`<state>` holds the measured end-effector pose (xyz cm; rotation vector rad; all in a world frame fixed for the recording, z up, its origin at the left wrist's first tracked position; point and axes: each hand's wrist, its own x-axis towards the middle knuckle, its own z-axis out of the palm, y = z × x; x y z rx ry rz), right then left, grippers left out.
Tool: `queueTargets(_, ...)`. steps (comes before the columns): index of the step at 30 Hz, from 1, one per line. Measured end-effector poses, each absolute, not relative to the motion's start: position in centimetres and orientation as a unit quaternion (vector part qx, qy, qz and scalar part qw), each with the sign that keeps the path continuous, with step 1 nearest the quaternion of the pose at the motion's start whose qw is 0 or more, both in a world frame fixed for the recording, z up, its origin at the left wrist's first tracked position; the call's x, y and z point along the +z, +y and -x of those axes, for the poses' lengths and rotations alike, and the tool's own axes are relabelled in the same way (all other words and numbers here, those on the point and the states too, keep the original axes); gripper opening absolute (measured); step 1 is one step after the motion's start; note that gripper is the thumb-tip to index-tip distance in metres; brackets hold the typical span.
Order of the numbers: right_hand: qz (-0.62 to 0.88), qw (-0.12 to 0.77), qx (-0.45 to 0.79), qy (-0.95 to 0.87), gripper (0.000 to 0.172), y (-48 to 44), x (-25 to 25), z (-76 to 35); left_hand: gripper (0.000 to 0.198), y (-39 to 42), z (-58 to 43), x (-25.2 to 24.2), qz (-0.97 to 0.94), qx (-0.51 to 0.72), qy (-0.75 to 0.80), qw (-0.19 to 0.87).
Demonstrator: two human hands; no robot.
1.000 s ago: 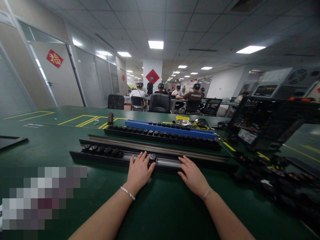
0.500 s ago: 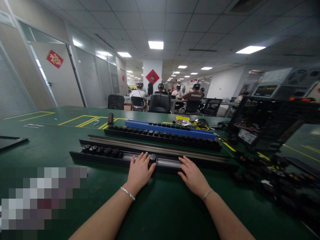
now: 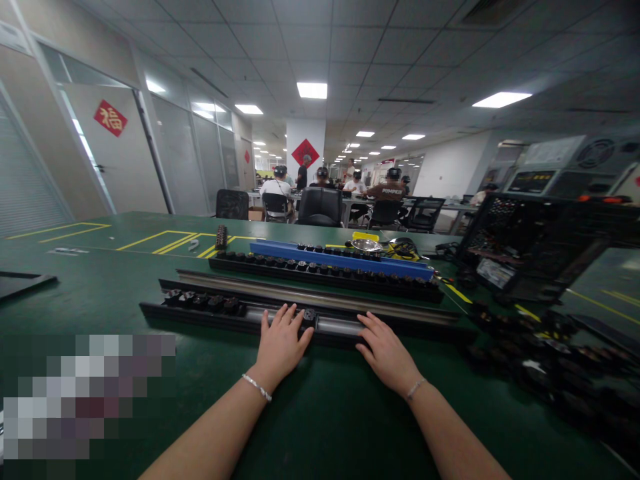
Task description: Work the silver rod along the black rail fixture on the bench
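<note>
My left hand (image 3: 281, 340) rests with spread fingers on the near black channel rail (image 3: 340, 325), which has a shiny metal strip inside. A small black block (image 3: 309, 317) sits in the channel between its index finger and thumb; whether they touch it I cannot tell. Farther right, my right hand (image 3: 387, 347) lies on the same rail, fingers apart and holding nothing. Several black blocks (image 3: 203, 301) stand in a row in the rail's left end. Just behind runs a second channel rail (image 3: 280, 290) with a metal strip.
Farther back lie a black rail filled with blocks (image 3: 320, 269) and a blue rail (image 3: 345, 259). A metal dish (image 3: 367, 245) stands behind them. At the right are a dark open machine case (image 3: 525, 247) and a heap of black parts (image 3: 545, 360). People (image 3: 393, 190) sit beyond the green table (image 3: 340, 413).
The small black block has shifted very slightly to the right along the rail, and my left hand with it. My right hand stays in place.
</note>
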<state>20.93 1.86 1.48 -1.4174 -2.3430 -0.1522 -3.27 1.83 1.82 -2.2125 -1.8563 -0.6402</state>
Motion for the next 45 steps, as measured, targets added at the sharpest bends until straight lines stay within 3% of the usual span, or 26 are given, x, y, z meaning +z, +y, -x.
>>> queueTargets(31, 0.506, 0.198, -0.062, -0.837, 0.022, 1.87, 1.37, -20.88, 0.045, 2.03, 3.13, 1.45, 0.764, -0.232, -0.596, 0.085)
queueTargets(45, 0.517, 0.182, -0.047, -0.835, 0.023, 1.76, 1.75, -20.84, 0.033, 2.13, 3.18, 1.18, 0.773, -0.269, -0.571, 0.065)
